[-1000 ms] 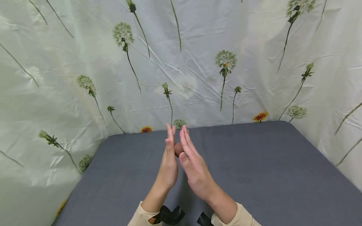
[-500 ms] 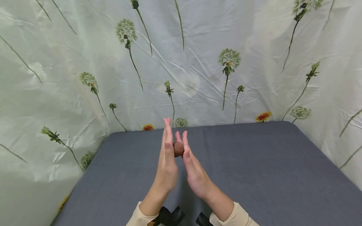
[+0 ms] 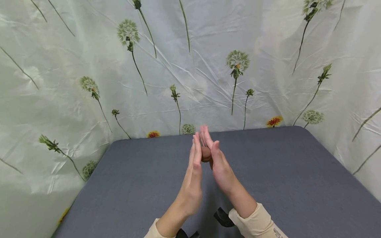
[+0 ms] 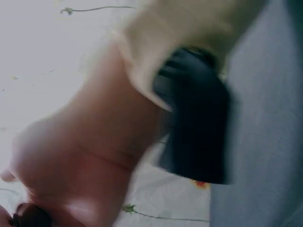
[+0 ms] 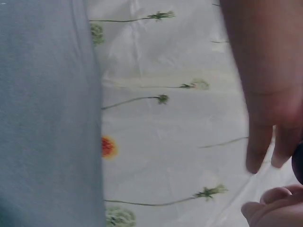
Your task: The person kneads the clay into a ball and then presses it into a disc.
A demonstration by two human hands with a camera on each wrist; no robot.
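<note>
In the head view, a small brown ball [image 3: 205,154], smooth and clay-like, sits pressed between two facing hands above the table. My left hand [image 3: 190,186] leans against its left side with straight fingers. On the other side lies my right hand [image 3: 222,170], also straight-fingered, its fingertips reaching a little farther forward than the left ones. The palms stand apart below the ball. In the left wrist view the dark ball [image 4: 32,215] shows at the bottom left corner, and much there is blurred. At the right wrist view's edge only a sliver of the ball [image 5: 298,163] is visible.
A dark grey table [image 3: 143,172] spreads beneath the hands. Behind it hangs a pale, creased curtain [image 3: 208,82] printed with dandelions and flowers. Each wrist carries a black strap, the right strap [image 3: 224,218] showing below the right forearm, with cream sleeves behind.
Both hands and the ball have moved right. The left fingertips were ahead half a second ago; now the right ones are, so the hands have slid against each other with the ball between.
</note>
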